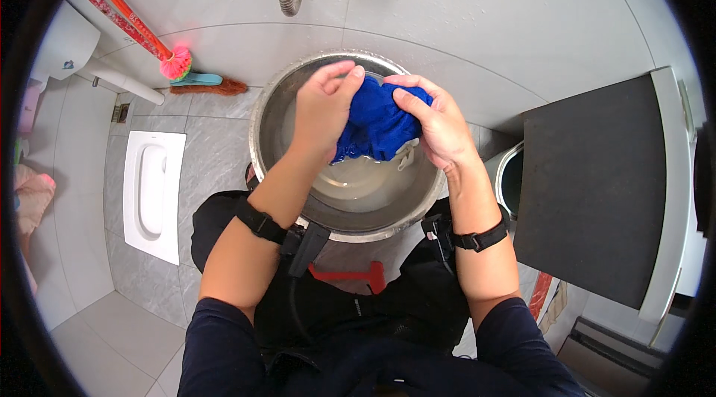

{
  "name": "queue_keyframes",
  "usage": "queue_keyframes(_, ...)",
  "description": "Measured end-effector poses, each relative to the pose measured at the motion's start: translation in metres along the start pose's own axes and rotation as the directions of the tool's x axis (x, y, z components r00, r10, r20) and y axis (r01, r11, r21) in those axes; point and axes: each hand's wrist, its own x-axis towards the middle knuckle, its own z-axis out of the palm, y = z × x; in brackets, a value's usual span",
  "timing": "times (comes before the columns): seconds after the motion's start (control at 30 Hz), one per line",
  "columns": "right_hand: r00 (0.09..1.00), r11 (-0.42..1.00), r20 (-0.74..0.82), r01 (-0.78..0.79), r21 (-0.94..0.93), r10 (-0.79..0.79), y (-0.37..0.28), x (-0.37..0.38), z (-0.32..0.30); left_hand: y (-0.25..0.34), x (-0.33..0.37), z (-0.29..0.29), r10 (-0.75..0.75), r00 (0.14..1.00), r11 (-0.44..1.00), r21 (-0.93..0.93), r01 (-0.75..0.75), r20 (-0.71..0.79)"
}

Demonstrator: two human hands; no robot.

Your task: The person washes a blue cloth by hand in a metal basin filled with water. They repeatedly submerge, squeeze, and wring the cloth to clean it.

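Grey tiled floor, metal basin, blue cloth between both hands

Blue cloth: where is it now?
In the head view, the blue cloth is just above centre, between the left hand and the right hand, which grips it, over the round metal basin.

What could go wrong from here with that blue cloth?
The blue cloth might slip from the right hand and splash, since it is bunched above water in the metal basin. The black box by the left forearm could get wet, being close to the basin's rim.
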Motion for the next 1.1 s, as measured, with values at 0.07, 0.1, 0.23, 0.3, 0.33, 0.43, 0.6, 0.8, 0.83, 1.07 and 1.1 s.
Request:
queue_keyframes(0.07, 0.984, 0.99, -0.121, 0.137, 0.033, -0.132, 0.006, 0.003, 0.002, -0.007, -0.003, 0.005, -0.157, 0.985, 0.967, 0.192, 0.169, -0.075)
queue_keyframes(0.1, 0.984, 0.99, -0.116, 0.137, 0.033, -0.132, 0.007, 0.003, 0.005, -0.012, -0.003, 0.002, -0.265, 0.964, 0.94, 0.227, 0.256, 0.008)
queue_keyframes(0.23, 0.891, 0.873, -0.204, 0.312, -0.375, -0.406, 0.016, 0.0, 0.026, -0.016, -0.001, -0.01, -0.434, 0.883, 0.9, 0.058, 0.431, 0.18)
queue_keyframes(0.3, 0.814, 0.609, -0.058, 0.383, -0.695, -0.578, 0.028, -0.008, 0.045, -0.024, -0.001, -0.006, -0.38, 0.921, 0.916, -0.102, 0.388, 0.09)
queue_keyframes(0.33, 0.785, 0.517, -0.005, 0.403, -0.756, -0.62, 0.036, -0.008, 0.053, -0.029, -0.002, -0.003, -0.331, 0.944, 0.913, -0.255, 0.319, -0.006)
queue_keyframes(0.43, 0.731, 0.52, -0.17, 0.282, -0.806, -0.661, 0.037, 0.014, 0.033, -0.02, -0.026, 0.021, -0.446, 0.894, 0.894, -0.07, 0.442, -0.045)
queue_keyframes(0.6, 0.718, 0.474, -0.092, 0.352, -0.807, -0.69, 0.048, 0.005, 0.06, -0.015, -0.011, 0.004, -0.315, 0.948, 0.921, -0.257, 0.293, -0.045)
queue_keyframes(0.8, 0.731, 0.606, -0.295, 0.199, -0.77, -0.615, 0.036, 0.022, 0.033, -0.024, -0.033, 0.025, -0.387, 0.914, 0.914, 0.083, 0.398, -0.117)
queue_keyframes(0.83, 0.705, 0.592, -0.264, 0.268, -0.76, -0.658, 0.04, 0.018, 0.043, -0.023, -0.026, 0.018, -0.289, 0.951, 0.94, 0.154, 0.303, -0.107)
queue_keyframes(1.07, 0.751, 0.698, -0.38, 0.147, -0.701, -0.54, 0.038, 0.03, 0.024, -0.017, -0.022, 0.018, -0.544, 0.839, 0.834, -0.121, 0.539, -0.011)
queue_keyframes(1.1, 0.775, 0.749, -0.397, 0.144, -0.647, -0.492, 0.037, 0.034, 0.018, -0.016, -0.016, 0.014, -0.538, 0.84, 0.829, -0.137, 0.543, 0.076)
